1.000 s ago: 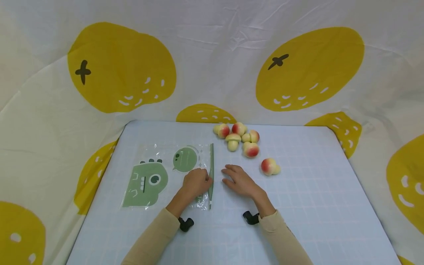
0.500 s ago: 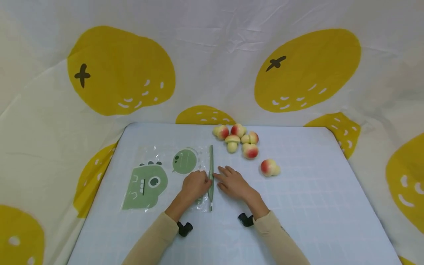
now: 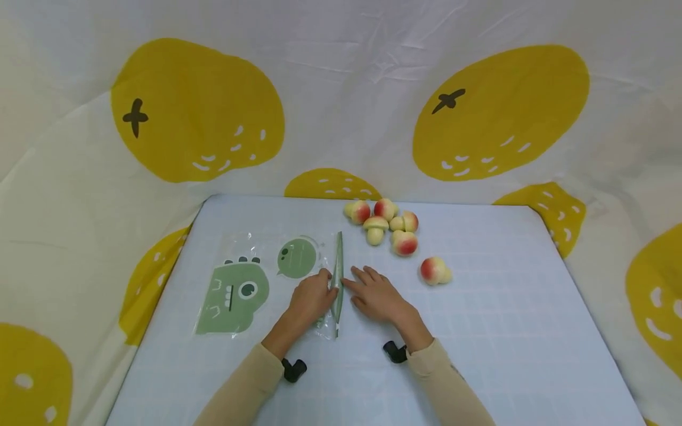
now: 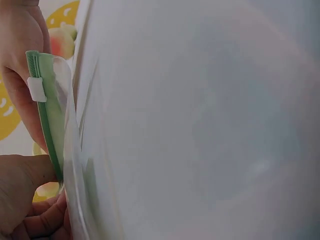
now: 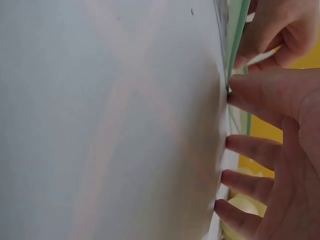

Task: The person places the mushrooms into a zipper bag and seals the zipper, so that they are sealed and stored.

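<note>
On the desk (image 3: 479, 331), the zip bag (image 3: 266, 284) lay flat; left hand (image 3: 311, 297) pinched its green seal, right hand (image 3: 375, 294) rested flat beside. Thin film might slip, leaving it closed.

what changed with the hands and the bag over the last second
The right hand slid left from the bare table to the bag's green zip strip, which has lifted slightly. The left hand stayed gripping the bag by that strip. The toy peaches have not moved.
</note>
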{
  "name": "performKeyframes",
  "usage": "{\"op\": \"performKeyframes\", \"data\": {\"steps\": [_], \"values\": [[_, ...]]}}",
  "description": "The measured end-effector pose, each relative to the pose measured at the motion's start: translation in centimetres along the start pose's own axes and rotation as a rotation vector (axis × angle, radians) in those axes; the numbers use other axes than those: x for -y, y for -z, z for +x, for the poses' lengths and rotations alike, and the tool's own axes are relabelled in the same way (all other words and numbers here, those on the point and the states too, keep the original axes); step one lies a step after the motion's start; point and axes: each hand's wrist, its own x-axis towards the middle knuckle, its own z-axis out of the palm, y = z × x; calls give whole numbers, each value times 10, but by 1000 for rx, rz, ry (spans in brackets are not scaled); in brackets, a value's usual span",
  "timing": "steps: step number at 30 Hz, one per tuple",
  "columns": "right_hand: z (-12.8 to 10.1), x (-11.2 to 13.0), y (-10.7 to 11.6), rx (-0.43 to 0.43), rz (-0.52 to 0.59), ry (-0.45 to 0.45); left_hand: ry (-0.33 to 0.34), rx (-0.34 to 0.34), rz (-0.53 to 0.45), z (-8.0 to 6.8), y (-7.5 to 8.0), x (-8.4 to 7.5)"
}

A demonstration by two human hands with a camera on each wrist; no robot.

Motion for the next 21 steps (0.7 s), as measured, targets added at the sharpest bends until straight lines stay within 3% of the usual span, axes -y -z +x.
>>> {"op": "performKeyframes", "data": {"steps": [13,21], "values": [[1,1,4,60,-5,-11,-138,26,75,0,3,2],[4,3,13,96,4,-32,-144,39,111,3,0,0]]}}
